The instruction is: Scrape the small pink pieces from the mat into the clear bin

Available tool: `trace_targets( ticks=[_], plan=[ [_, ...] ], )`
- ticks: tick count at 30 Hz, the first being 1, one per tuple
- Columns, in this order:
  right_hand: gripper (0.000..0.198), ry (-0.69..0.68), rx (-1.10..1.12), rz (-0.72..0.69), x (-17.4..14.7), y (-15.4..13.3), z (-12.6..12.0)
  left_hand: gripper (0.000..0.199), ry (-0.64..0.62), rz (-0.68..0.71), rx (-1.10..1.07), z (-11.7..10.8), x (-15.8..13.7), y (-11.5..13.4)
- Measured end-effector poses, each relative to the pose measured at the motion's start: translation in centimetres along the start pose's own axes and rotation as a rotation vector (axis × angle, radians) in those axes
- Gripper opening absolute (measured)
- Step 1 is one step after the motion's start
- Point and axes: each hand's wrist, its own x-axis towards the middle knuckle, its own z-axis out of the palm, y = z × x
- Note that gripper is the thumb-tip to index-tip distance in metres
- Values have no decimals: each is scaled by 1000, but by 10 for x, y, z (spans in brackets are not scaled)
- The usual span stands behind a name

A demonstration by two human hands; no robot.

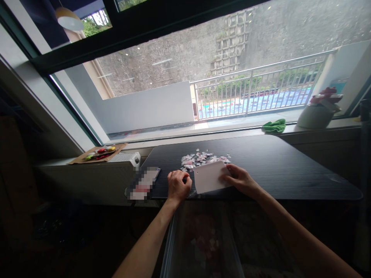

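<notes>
My right hand (241, 179) grips a flat white card (210, 178) by its right edge, thumb on the near face and fingers behind. The card has rounded corners and a small dark hole near its upper left corner. It is tilted up over the near part of the dark table. Just to its left, my left hand (179, 186) is closed, fingers curled in; whatever it may hold is hidden. Beyond both hands lies a loose pile of small whitish and pinkish square pieces (191, 159), partly covered by the card.
Below the table's (275, 166) front edge stands a clear plastic bin (236, 256) with similar pieces inside. A blurred-out phone-like object (143, 183) lies at the left. A radiator (126, 158), a green cloth (274, 126) and a grey-white container with a red top (317, 112) are by the window.
</notes>
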Motion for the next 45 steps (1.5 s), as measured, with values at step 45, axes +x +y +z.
trace_targets(
  ticks=[45],
  plan=[
    [33,125,-9,67,-2,-8,2,11,-34,-6,3,-4,2,2]
  ],
)
